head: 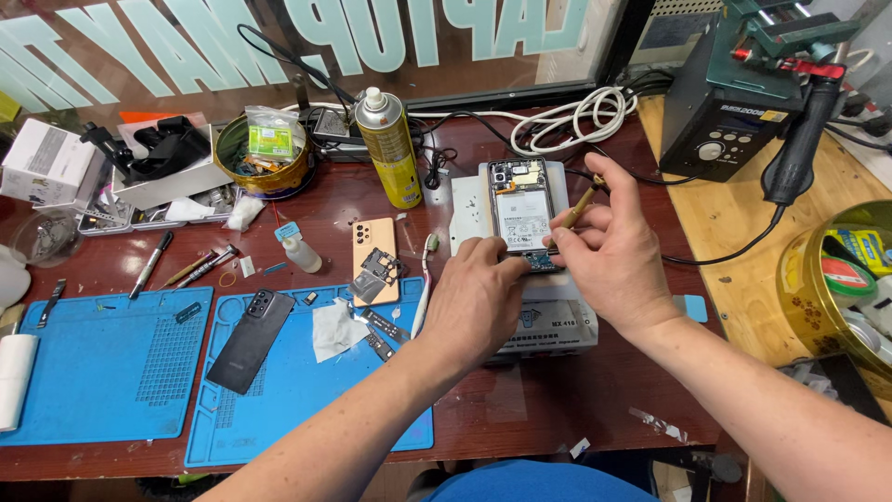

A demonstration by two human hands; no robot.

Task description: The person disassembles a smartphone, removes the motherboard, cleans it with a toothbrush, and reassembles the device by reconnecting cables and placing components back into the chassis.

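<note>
**Two hands working at the foot of an opened phone**

The opened phone (521, 216) is lying face down on a pale grey work block (548, 321), its back off and its battery and boards showing, right under the fingers of both hands. The left hand (476, 297) is resting on the phone's lower end, fingers curled down and pressing on the frame there, steadying it rather than gripping round anything. The right hand (615, 244) is pinching a slim brass-coloured tool (578, 206) between thumb and fingers, its tip pointing down toward the small board at the phone's lower edge, just beside the left fingertips.

The phone is looking light, flat and stiff, but fragile where it is open: the exposed boards and thin ribbon connectors would probably damage easily, so the bare frame edges seem the safest hold. The tool is thin and rigid, and is best held low like a pen.

Well left of the fingers, a black phone (249, 338) is lying on a blue mat (279, 409), with a yellow spray can (390, 149) standing beyond them on the bench (557, 400).
</note>
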